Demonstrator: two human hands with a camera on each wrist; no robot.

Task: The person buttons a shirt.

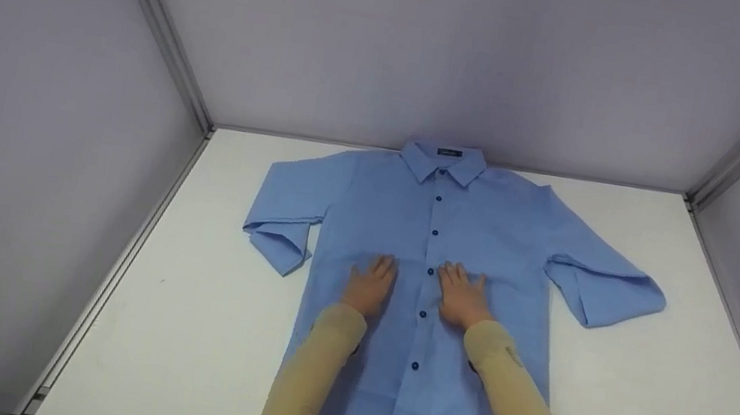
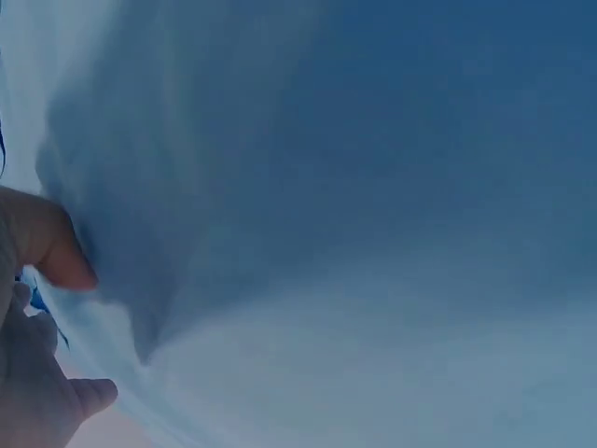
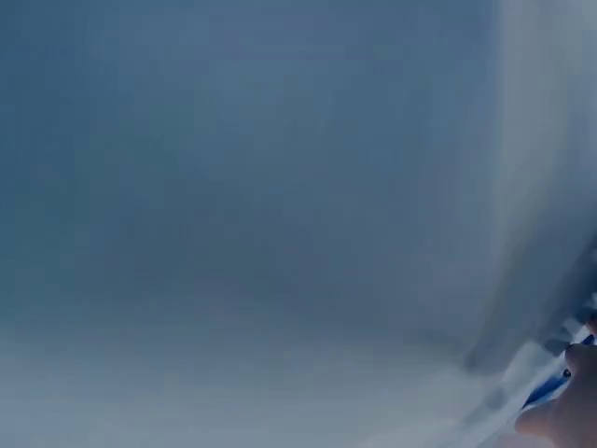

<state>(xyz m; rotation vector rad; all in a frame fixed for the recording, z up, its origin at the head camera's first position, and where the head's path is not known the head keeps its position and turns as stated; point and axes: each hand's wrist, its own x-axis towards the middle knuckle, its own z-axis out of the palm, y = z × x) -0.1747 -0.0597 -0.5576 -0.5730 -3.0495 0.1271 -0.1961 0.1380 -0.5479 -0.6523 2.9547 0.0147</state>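
A blue button-up shirt lies front side up, its collar at the far edge and its hem toward the person. Dark buttons run down the middle. On the front panel left of the button line, the left hand rests with straight fingers. The right hand lies flat on the other panel, fingertips right beside a button. In the left wrist view the left hand shows at the left edge; in the right wrist view part of the right hand shows at the lower right corner.
The shirt's left-side sleeve and right-side sleeve are both folded back toward the body. Under the shirt is a white table. Grey panels, including a back wall, enclose it on the left, back and right.
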